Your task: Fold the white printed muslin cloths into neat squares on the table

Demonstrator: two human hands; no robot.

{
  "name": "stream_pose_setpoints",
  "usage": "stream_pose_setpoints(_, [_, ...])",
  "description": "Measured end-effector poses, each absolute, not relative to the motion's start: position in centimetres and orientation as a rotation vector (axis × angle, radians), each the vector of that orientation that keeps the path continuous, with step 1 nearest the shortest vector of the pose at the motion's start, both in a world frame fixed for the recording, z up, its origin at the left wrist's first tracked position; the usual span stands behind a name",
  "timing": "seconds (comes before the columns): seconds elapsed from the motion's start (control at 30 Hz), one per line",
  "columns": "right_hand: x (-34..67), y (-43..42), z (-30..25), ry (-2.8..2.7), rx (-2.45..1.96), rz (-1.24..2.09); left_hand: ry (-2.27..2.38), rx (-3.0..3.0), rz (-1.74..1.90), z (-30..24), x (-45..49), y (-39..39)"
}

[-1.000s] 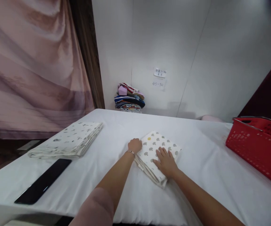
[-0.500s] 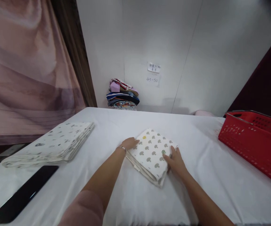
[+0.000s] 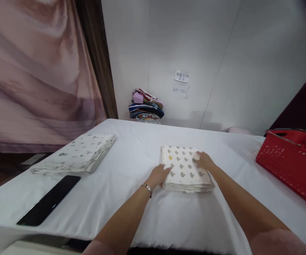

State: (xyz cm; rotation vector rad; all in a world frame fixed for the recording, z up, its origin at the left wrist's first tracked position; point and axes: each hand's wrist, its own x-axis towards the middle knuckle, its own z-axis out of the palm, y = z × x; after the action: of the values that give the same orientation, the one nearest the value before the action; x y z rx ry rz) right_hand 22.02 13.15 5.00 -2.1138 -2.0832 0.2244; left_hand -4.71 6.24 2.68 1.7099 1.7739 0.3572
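A folded white cloth (image 3: 186, 168) with grey mushroom prints and a yellow one lies on the white-covered table in front of me, its layered edge facing me. My left hand (image 3: 158, 176), with a bracelet at the wrist, grips its left side, thumb on top and the other fingers mostly hidden at the edge. On the opposite side my right hand (image 3: 204, 161) holds the upper right part, thumb over the print. Further left rests a stack of folded white cloths (image 3: 81, 152) with small dark prints.
A black phone-like slab (image 3: 50, 200) lies at the front left of the table (image 3: 131, 141). To the right stands a red plastic basket (image 3: 291, 159). Folded coloured fabrics (image 3: 146, 106) are piled behind the far edge, below paper signs (image 3: 181, 83) on the wall.
The mushroom-print cloth has turned from a diagonal position to lie nearly square to me. My left hand has come nearer, my right hand has gone further away. The view has shifted slightly.
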Motion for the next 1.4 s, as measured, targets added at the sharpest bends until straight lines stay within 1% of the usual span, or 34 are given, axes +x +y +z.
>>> stream_pose_setpoints(0.13, [18.6, 11.8, 6.0, -2.310, -1.909, 0.075, 1.792, 1.596, 0.434, 2.7, -4.9, 6.8])
stream_pose_setpoints(0.23, [15.6, 9.2, 4.4, -2.424, -1.804, 0.104, 1.904, 1.644, 0.537, 3.1, -4.5, 8.4])
stream_pose_setpoints(0.4, [14.2, 6.6, 1.3, -2.464, -1.796, 0.109, 2.014, 1.663, 0.612, 3.6, -3.2, 11.3])
stream_pose_setpoints(0.6, [14.5, 6.8, 1.2, -2.457, -1.798, 0.115, 2.072, 1.600, 0.597, 3.7, -2.7, 15.5])
stream_pose_setpoints(0.73, [14.3, 6.8, 1.2, -2.448, -1.804, 0.127, 2.130, 1.592, 0.585, 3.1, -2.1, 16.8])
stream_pose_setpoints(0.87, [14.3, 6.7, 1.5, -2.444, -1.791, 0.159, 2.187, 1.619, 0.583, 2.7, -1.8, 16.8])
stream_pose_setpoints(1.0, [14.4, 6.7, 1.8, -2.427, -1.794, 0.178, 2.203, 1.640, 0.560, 3.6, -1.3, 16.2])
stream_pose_setpoints(1.13, [14.2, 6.7, 1.8, -2.426, -1.807, 0.224, 2.135, 2.012, 0.665, 4.1, -0.2, 13.7])
stream_pose_setpoints(1.2, [14.0, 6.8, 1.9, -2.421, -1.798, 0.258, 2.028, 2.208, 0.626, 3.5, 0.1, 12.0])
stream_pose_setpoints(1.33, [14.8, 8.0, 2.7, -2.432, -1.802, 0.424, 1.914, 2.278, 0.508, 1.7, -0.1, 10.0])
stream_pose_setpoints(1.4, [16.1, 8.8, 3.0, -2.371, -1.870, 0.377, 1.921, 2.271, 0.515, 1.2, -0.4, 9.9])
